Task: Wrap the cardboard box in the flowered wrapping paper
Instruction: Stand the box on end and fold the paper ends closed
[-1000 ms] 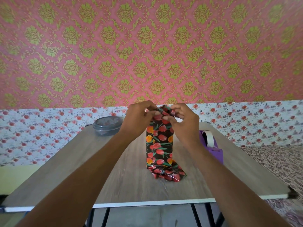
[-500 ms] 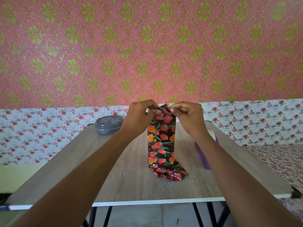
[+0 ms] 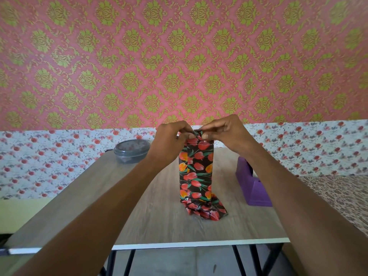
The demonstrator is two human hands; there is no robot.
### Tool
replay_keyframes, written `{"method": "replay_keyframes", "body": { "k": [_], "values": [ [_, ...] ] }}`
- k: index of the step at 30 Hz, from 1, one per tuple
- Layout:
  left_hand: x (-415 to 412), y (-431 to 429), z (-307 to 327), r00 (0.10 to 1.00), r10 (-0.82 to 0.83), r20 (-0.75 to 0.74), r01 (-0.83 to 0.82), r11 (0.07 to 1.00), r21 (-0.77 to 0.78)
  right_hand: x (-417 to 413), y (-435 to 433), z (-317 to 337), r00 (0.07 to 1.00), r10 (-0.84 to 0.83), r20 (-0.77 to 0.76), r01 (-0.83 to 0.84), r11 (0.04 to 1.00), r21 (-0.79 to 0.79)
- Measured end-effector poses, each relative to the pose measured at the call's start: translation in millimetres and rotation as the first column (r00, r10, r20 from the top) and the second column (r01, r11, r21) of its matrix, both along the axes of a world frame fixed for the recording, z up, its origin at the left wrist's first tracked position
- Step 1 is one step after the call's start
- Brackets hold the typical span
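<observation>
A tall narrow box stands upright in the middle of the wooden table [image 3: 155, 222]. Black flowered wrapping paper [image 3: 196, 172] with red and orange tulips covers it, so no cardboard shows. Loose paper lies crumpled at its foot, spreading toward me. My left hand [image 3: 169, 140] pinches the paper flap at the top from the left. My right hand [image 3: 225, 132] pinches the same top fold from the right, fingertips almost touching the left ones.
A grey round lidded container [image 3: 131, 150] sits at the table's far left. A purple tape dispenser [image 3: 252, 184] stands right of the box, partly behind my right forearm. The table's white front edge [image 3: 199, 244] runs below; patterned wall behind.
Both hands stayed at the top of the box, working the paper fold. My right hand's fingers shifted to pinch the flap closer to the left hand. The view tilted slightly.
</observation>
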State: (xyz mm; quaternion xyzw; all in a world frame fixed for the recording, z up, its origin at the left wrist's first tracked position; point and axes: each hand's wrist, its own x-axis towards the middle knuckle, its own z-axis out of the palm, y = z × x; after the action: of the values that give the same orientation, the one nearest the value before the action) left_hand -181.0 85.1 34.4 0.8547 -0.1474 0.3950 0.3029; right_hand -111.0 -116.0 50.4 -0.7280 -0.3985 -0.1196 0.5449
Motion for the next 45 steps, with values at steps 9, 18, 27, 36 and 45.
{"method": "replay_keyframes", "body": {
  "k": [9, 18, 27, 36, 45],
  "values": [
    [2.0, -3.6, -2.0, 1.000, -0.026, -0.008, 0.026, 1.000, -0.002, -0.3, 13.3, -2.6, 0.905, -0.217, 0.366, 0.279, 0.952, -0.125],
    [7.7, -5.8, -2.3, 0.999, 0.055, 0.002, -0.055, 0.998, 0.028, -0.4, 9.2, -4.0, 0.938, -0.226, 0.263, 0.251, 0.966, -0.062],
    [2.6, -8.9, 1.8, 0.990, 0.137, -0.014, -0.138, 0.990, -0.028, -11.7, 11.9, -19.3, 0.965, -0.238, 0.107, 0.233, 0.971, 0.055],
    [-5.7, -21.4, 16.8, 0.992, 0.104, -0.073, -0.099, 0.993, 0.067, -14.1, 11.5, -34.7, 0.952, -0.289, 0.099, 0.270, 0.948, 0.165],
    [-3.4, -28.6, 30.2, 0.977, 0.183, -0.113, -0.149, 0.955, 0.256, -16.0, 12.3, -39.7, 0.987, -0.160, -0.029, 0.162, 0.953, 0.255]
  ]
}}
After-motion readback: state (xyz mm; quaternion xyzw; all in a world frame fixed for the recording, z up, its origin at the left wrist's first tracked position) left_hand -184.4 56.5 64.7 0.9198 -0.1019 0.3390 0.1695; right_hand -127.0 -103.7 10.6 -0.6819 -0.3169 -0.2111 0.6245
